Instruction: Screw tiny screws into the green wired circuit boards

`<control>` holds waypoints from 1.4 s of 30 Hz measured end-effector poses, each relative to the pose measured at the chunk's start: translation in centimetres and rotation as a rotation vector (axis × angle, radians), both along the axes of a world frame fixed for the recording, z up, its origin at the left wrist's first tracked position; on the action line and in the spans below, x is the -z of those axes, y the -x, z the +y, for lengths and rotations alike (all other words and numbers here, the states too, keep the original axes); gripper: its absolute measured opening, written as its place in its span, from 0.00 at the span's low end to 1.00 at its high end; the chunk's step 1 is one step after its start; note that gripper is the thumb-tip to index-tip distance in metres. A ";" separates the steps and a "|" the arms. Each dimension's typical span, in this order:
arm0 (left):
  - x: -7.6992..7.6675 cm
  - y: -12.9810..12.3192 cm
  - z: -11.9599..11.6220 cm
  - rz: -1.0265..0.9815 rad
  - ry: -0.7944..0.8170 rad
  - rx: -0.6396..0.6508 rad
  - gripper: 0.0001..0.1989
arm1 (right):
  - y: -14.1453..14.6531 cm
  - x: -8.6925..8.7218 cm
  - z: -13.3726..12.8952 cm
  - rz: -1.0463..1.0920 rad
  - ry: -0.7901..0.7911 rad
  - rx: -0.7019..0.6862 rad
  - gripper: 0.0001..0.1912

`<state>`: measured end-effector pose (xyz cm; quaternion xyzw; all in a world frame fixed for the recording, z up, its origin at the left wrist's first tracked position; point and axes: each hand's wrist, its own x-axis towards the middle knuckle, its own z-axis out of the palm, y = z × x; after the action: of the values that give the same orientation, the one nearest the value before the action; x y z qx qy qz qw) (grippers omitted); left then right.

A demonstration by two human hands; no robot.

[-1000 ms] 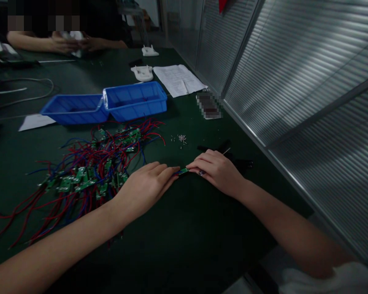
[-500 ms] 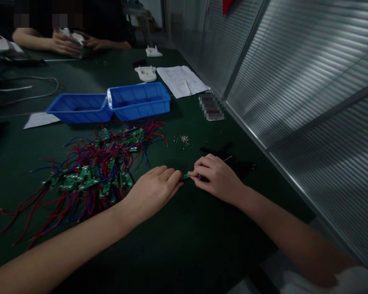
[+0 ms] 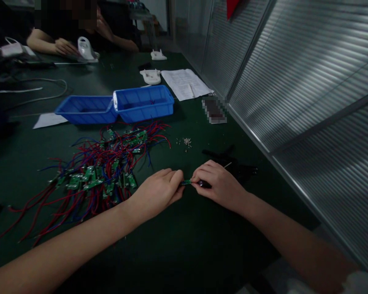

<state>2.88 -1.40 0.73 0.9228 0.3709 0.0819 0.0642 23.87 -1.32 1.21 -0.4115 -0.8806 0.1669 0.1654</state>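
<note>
A small green circuit board point(image 3: 186, 182) sits low over the dark green table point(image 3: 184, 245), held between the two hands near the table's middle. Its long axis runs roughly left to right, one end toward each hand, and it lies nearly level. The left hand point(image 3: 158, 194) curls its fingers together and pinches the board's left end at the fingertips. The right hand point(image 3: 219, 184) pinches the right end, its fingers bunched close; a dark piece shows at its fingertips, too small to make out. Left of the hands spreads a heap of green boards with red and blue wires point(image 3: 95, 171). Beyond it stand two blue bins point(image 3: 116, 108) side by side, with small screws point(image 3: 186, 141) scattered near them. Farther off lie paper sheets point(image 3: 187, 83). Another person's hand point(image 3: 63, 47) rests at the table's far end.
</note>
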 end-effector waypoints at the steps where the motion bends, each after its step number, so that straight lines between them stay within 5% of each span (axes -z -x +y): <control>1: 0.1 -0.1 0.0 0.009 -0.017 0.000 0.04 | 0.0 0.0 0.0 0.007 0.008 0.003 0.03; 11: 0.7 0.3 -0.6 0.102 -0.453 0.201 0.04 | 0.4 0.0 -0.5 -0.040 0.018 -0.051 0.15; 21: 0.3 0.5 0.4 -0.114 0.164 -0.039 0.06 | 0.3 0.6 -0.4 -0.057 -0.051 -0.009 0.08; 34: 0.8 0.4 0.6 -0.018 0.070 0.089 0.06 | 0.4 0.8 -0.4 0.004 0.031 0.001 0.05; 42: 0.7 0.5 0.7 -0.094 0.203 0.022 0.06 | 0.4 0.9 -0.3 0.021 0.032 -0.014 0.05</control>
<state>2.39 -0.72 -0.02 0.9107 0.3638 0.0863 0.1755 23.43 -1.62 0.29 -0.4064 -0.8788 0.1864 0.1668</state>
